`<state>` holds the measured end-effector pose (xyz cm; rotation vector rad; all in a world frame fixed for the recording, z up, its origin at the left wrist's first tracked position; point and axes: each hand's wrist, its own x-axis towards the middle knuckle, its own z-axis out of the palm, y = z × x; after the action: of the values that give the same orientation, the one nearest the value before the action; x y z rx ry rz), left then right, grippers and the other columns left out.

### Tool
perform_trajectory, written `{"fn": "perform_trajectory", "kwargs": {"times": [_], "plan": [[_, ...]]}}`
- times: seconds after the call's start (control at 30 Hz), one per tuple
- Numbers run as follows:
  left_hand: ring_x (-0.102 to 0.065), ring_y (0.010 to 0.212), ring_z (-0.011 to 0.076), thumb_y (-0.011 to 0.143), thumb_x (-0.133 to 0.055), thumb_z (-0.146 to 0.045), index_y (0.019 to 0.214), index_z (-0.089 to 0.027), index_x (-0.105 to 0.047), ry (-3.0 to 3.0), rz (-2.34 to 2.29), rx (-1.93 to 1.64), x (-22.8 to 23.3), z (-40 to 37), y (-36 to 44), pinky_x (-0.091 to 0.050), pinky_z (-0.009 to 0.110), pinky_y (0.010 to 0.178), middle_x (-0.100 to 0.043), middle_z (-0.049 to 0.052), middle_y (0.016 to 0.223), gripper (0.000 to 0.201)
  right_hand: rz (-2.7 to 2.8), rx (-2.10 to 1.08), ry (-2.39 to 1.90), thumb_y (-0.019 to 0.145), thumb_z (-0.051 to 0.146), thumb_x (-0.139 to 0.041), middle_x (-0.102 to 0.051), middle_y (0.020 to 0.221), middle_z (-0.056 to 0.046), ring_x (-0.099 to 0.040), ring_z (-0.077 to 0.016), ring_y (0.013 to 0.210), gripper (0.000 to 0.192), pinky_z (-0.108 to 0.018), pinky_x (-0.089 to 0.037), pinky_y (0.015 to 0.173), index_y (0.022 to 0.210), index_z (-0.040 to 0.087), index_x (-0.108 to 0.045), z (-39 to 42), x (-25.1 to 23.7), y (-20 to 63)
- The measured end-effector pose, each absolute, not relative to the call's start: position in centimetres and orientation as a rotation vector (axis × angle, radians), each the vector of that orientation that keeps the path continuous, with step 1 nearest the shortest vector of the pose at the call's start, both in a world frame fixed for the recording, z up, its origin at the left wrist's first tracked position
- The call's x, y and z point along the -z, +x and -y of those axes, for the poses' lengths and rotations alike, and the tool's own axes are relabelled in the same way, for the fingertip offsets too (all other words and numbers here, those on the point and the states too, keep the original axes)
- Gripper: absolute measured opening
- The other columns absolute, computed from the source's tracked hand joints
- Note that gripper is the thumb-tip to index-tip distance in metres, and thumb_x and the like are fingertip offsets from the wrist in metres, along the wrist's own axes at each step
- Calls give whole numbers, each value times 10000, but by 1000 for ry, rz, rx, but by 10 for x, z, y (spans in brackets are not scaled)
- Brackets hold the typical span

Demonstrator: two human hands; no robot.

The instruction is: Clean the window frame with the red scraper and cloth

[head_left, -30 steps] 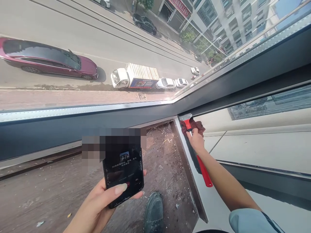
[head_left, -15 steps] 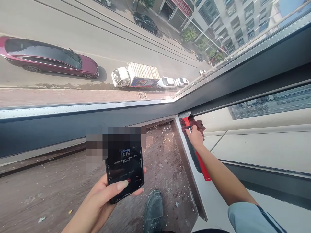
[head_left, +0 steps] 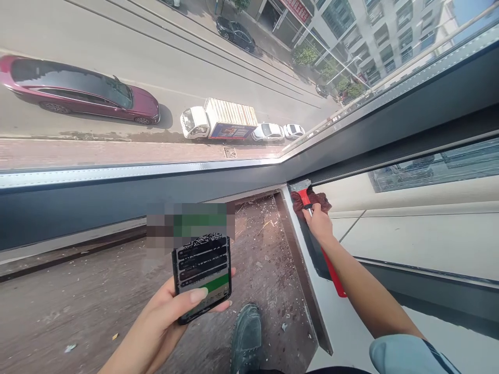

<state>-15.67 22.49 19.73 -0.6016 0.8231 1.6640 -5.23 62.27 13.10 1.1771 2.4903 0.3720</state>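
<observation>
My left hand (head_left: 166,314) is closed round a black smartphone (head_left: 202,272), its thumb lying over the lower screen. The lit screen shows dark bars, part of a QR-like pattern and a green band; its upper part is blurred out. Off to the right, my right hand (head_left: 320,224) grips a red scraper (head_left: 338,280) by its handle, which runs back under my forearm. The scraper's metal blade points at the inner corner of the window frame. A dark reddish-brown cloth (head_left: 323,200) is bunched behind the scraper's head, against my right fingers; whether the fingers hold it too I cannot tell.
A dark window frame (head_left: 117,195) meets another in the corner, with glass above looking down on a street with parked vehicles. The brown floor (head_left: 97,291) carries dust and debris. My shoe (head_left: 247,335) stands beside a white ledge (head_left: 331,322) edged with a metal strip.
The phone's screen has switched from a dark call display with a red button to dark bars and green. My right hand and the scraper have shifted slightly right and down.
</observation>
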Motion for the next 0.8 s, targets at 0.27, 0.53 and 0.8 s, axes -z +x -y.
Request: {"fn": "perform_trajectory", "kwargs": {"times": [0.27,0.53,0.8], "plan": [[-500,1117,339,716,-641,-255,1310,-127,-346,-618,-793,-1668,-199,-224,-156,-540,445,829,-560,162,1185,675,-2501,-384,1169,887,510,-320,-631,816,-95,-623,-259,765,392,-306,-388,618,1089,178,-373,-623,-134,-48],[-480,1135,353,722,-630,-245,1260,-105,-406,-552,-790,-1683,-198,-225,-157,-523,483,851,-552,174,1191,599,-2488,-351,1210,881,506,-352,-630,849,-104,-612,-246,780,383,-313,-386,647,1068,174,-395,-623,-135,-51],[-447,1165,361,725,-589,-154,1285,-132,-356,-505,-696,-1743,-190,-221,-157,-460,563,907,-524,177,1225,607,-2537,-331,1204,872,488,-380,-631,833,-103,-605,-253,777,372,-304,-374,644,1057,166,-418,-625,-134,-56]]}}
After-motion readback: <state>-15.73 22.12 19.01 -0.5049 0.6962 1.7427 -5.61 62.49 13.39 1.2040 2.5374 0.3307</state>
